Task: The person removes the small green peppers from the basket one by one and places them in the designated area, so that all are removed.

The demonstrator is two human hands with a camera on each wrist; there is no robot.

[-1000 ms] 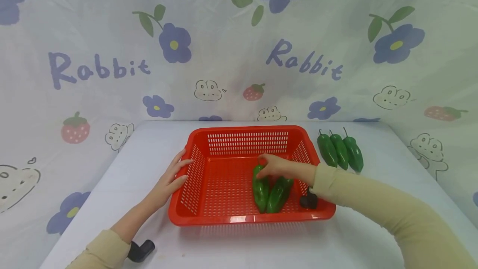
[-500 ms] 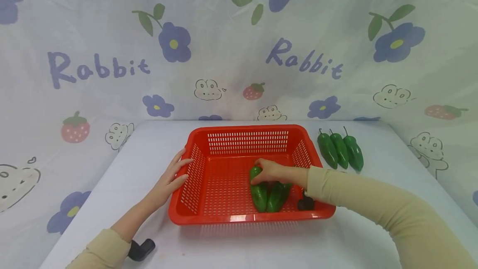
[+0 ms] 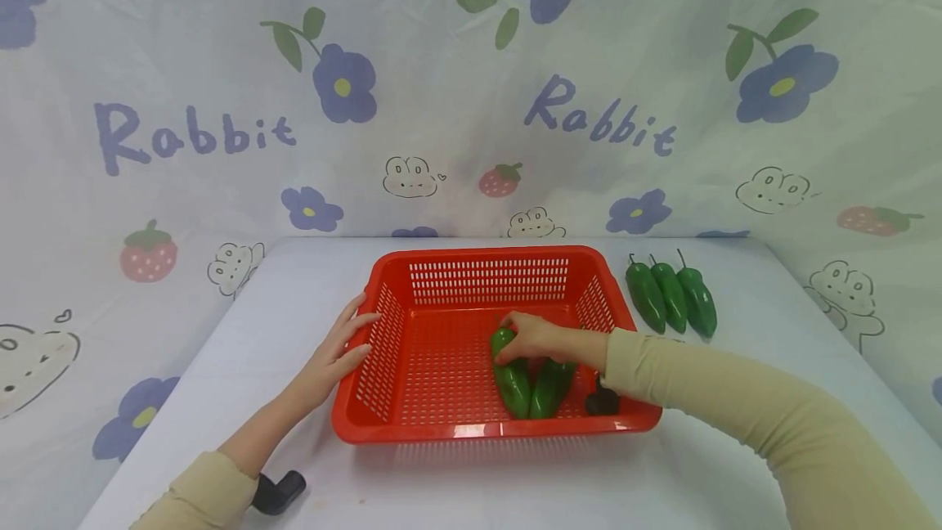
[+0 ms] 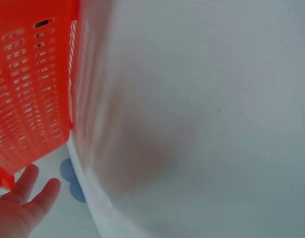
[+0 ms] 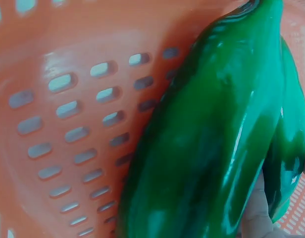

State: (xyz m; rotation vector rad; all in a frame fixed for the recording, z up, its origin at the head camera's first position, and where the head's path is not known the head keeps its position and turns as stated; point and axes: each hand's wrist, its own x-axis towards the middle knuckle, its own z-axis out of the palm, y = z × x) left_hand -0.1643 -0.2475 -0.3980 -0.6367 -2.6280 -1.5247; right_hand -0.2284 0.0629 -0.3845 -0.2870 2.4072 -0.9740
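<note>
The red basket (image 3: 441, 432) stands on the white table, and the left hand (image 3: 331, 358) rests with spread, nearly straight fingers on its left rim. In the left wrist view that hand (image 4: 26, 206) shows beside the basket wall (image 4: 28, 99). Inside the basket the right hand (image 3: 533, 337) grips the upper part of a green pepper (image 3: 513, 387), thumb on its near side. A second green pepper (image 3: 552, 389) lies just right of it, its top partly hidden by the hand. The right wrist view shows one pepper (image 5: 202, 129) large, with fingers (image 5: 256, 213) behind it.
Three green peppers (image 3: 671, 297) lie side by side on the table, right of the basket's back corner. A black device (image 3: 278, 493) is at the left wrist and another (image 3: 603, 399) under the right wrist, inside the basket. A patterned curtain hangs behind.
The right hand has moved slightly left and down, its fingers now round the left pepper, whose upper end has shifted left. The left hand has stayed on the rim.
</note>
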